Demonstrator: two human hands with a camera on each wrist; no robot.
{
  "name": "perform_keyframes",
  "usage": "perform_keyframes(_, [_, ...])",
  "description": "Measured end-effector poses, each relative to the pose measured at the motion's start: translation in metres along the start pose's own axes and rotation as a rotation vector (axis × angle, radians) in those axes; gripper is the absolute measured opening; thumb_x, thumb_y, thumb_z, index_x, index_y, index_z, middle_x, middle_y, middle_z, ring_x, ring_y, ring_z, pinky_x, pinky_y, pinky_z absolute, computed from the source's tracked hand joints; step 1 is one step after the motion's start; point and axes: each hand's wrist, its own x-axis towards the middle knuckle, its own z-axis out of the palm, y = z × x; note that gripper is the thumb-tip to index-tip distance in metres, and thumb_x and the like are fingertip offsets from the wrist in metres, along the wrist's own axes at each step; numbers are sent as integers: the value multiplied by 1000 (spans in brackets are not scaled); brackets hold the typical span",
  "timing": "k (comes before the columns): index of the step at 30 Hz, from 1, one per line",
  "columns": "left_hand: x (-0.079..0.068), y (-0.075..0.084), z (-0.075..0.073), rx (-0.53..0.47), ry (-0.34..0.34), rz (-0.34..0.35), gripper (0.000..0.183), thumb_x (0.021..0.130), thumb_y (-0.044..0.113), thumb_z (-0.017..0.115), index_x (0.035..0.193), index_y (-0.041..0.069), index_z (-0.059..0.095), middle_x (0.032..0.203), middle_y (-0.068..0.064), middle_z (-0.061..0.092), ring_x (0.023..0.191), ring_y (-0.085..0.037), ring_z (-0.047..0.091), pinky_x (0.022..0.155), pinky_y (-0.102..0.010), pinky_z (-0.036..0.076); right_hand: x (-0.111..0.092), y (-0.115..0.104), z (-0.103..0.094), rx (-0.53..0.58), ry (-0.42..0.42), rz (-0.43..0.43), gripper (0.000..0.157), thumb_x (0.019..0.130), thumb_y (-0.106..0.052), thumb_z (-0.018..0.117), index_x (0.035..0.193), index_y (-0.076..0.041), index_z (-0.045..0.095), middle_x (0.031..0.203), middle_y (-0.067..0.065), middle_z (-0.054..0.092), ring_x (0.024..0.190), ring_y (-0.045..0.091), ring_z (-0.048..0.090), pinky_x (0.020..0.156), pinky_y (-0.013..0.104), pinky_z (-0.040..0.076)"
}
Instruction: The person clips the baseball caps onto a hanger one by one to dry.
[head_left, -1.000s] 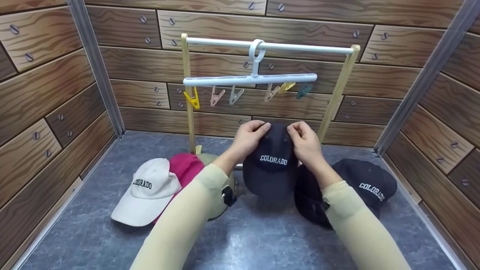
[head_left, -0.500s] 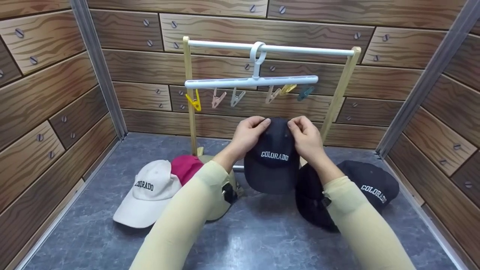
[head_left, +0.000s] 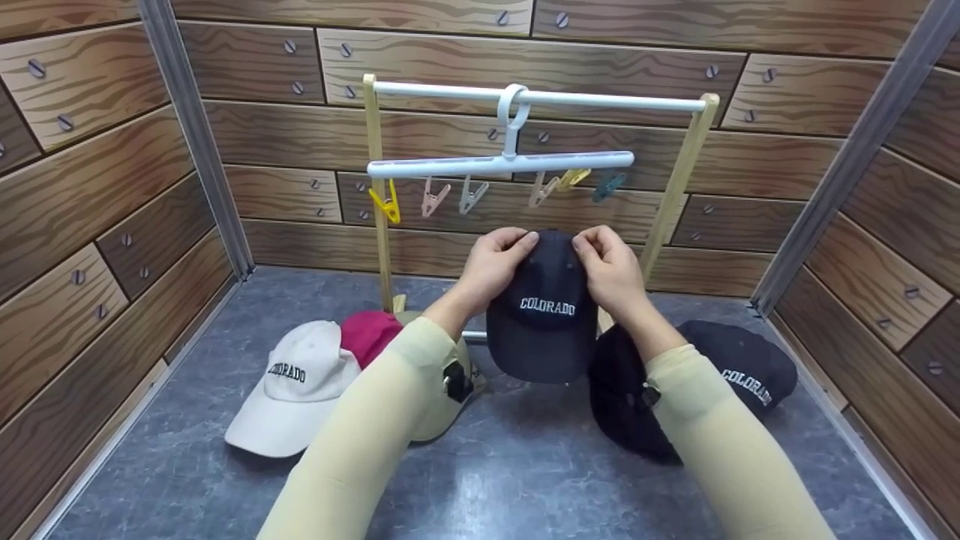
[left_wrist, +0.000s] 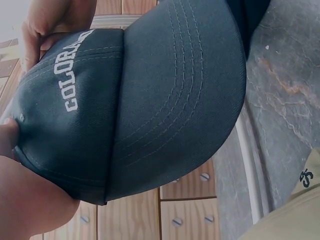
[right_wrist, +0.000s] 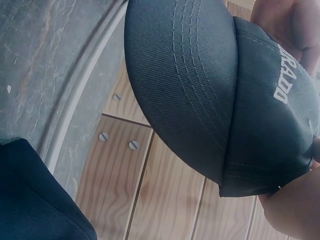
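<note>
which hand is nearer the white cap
Left. The left hand is above and right of the white cap; the right hand is farther right, across the held dark cap.

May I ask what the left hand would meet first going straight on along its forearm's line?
Beyond the dark cap it pinches, the left hand would probably meet the pinkish clip right of the hanger hook, though depth is unclear.
</note>
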Motion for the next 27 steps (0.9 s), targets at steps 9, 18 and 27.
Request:
perform_keyframes(9, [3,4,-1,-32,-16,1,26,112,26,70,112,3,81,95,3,73,87,-13,66,82,-28,54,6,-2,-2,-11,-5,-31,21,115,-21,63,112,0,70,86,3,66,79,14,60,75,26,47])
perform_keyframes(18, [8,8,3,-36,-13,12,25,112,26,70,112,3,81,95,4,73,88,-11,66,83,-27,54,9,-5,-8,-52,-7,-54,21,115,-20,62,112,0,70,87,5,67,79,14,60,76,26,46])
perform_keyframes(27, [10,12,3,-33,4,18,25,111,25,71,116,2,81,103,0,76,93,-12,67,87,-27,55,13,-9,-8,-59,8,-71,20,115,-18,63,112,1,70,89,6,67,83,17,60,78,27,46])
